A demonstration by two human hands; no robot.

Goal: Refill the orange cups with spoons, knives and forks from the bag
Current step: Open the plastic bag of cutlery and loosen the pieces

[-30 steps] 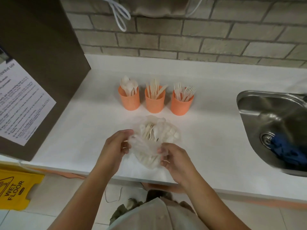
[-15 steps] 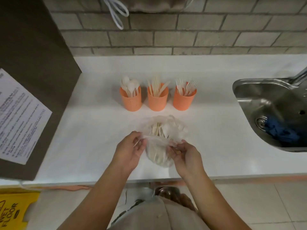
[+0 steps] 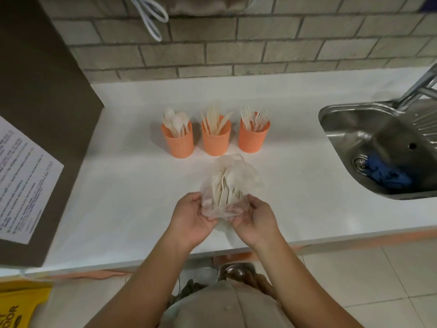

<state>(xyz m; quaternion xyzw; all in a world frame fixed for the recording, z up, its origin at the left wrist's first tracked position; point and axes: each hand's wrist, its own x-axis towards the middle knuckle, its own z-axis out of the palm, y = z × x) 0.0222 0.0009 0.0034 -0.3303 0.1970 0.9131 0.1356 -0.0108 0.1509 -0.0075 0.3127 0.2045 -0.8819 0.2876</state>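
Note:
Three orange cups stand in a row on the white counter [image 3: 123, 190]: the left cup [image 3: 178, 144] holds spoons, the middle cup [image 3: 215, 140] knives, the right cup [image 3: 253, 138] forks. Just in front of them lies a clear plastic bag [image 3: 228, 185] of pale cutlery, its far end resting on the counter. My left hand [image 3: 192, 217] and my right hand [image 3: 255, 218] both grip the bag's near end, one on each side, fingers curled into the plastic.
A steel sink [image 3: 383, 147] with a blue cloth [image 3: 387, 175] and a tap [image 3: 418, 88] sits at the right. A dark cabinet side with a paper notice [image 3: 21, 183] stands at the left. A brick wall backs the counter. A yellow wet-floor sign [image 3: 19, 306] is on the floor.
Both hands have shifted down to the near end of the bag and closed tighter on it. The view has tilted, so the cups and bag sit a little further right.

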